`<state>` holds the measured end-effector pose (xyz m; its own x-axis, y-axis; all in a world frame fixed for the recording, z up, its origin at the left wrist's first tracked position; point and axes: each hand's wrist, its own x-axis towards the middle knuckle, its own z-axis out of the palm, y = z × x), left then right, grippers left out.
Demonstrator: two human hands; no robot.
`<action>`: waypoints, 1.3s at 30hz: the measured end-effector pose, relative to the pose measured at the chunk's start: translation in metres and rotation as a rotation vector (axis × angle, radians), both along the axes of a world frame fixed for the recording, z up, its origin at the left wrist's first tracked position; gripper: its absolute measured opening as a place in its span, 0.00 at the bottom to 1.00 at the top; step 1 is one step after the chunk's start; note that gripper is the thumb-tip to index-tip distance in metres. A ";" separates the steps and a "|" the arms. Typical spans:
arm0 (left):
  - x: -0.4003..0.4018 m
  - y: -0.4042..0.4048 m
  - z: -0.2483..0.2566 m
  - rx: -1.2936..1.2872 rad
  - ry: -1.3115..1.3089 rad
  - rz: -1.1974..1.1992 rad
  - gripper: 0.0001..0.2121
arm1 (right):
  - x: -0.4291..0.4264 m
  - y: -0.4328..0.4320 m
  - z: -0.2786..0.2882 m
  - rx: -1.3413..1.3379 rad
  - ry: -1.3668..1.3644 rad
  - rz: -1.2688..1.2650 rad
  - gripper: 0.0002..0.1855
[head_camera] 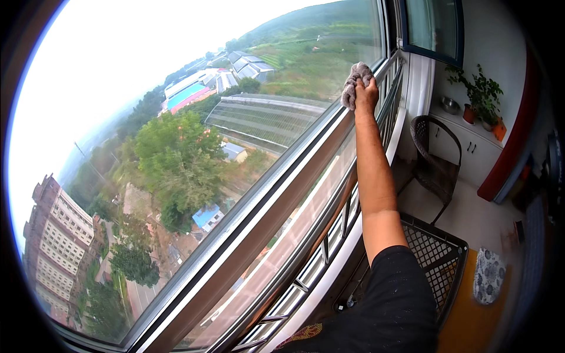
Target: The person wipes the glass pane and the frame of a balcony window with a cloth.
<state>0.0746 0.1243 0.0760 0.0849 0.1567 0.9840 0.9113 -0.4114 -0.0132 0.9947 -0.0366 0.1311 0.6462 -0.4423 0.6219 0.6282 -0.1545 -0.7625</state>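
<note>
A bunched grey-brown cloth (353,86) is gripped in a hand (367,95) at the end of an outstretched bare arm, which appears to be my right one. The cloth lies against the large window pane (282,132), close to the frame's lower rail (260,212) at its far end. Part of the fingers is hidden by the cloth. My left hand is out of view. Before me, the window runs diagonally across the view, with a metal guard rail (304,247) along its inner side.
An open window sash (435,31) stands at the upper right. Below it are a wicker chair (441,170), a white cabinet (463,143) with potted plants (481,92) and a metal bowl (450,105). A black lattice-topped stand (435,260) is beside my arm.
</note>
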 end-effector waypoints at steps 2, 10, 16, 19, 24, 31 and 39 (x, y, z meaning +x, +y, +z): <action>-0.003 0.015 -0.008 0.009 0.007 -0.013 0.17 | 0.067 -0.020 0.008 0.089 0.085 0.021 0.22; -0.024 0.016 -0.027 0.103 0.221 0.102 0.18 | 0.075 -0.011 0.091 0.191 0.075 0.044 0.21; -0.033 0.009 -0.028 0.097 0.265 0.164 0.19 | -0.111 0.029 0.162 0.015 -0.523 -0.017 0.24; -0.012 -0.001 -0.012 0.069 0.234 0.145 0.21 | -0.154 0.040 0.153 0.054 -0.857 -0.039 0.25; 0.005 -0.010 0.004 0.062 0.215 0.120 0.21 | -0.010 0.011 0.128 0.027 -0.175 -0.129 0.19; 0.005 -0.008 0.002 0.069 0.152 0.075 0.20 | 0.044 0.005 0.110 0.087 0.188 -0.072 0.20; -0.010 -0.001 -0.003 -0.002 0.105 0.071 0.17 | -0.138 0.036 0.251 -0.013 -0.920 0.027 0.25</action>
<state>0.0648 0.1228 0.0726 0.1764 0.1682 0.9698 0.9317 -0.3463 -0.1094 0.8571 -0.0001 0.3821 -0.0963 -0.4237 0.9007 0.9898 -0.1365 0.0416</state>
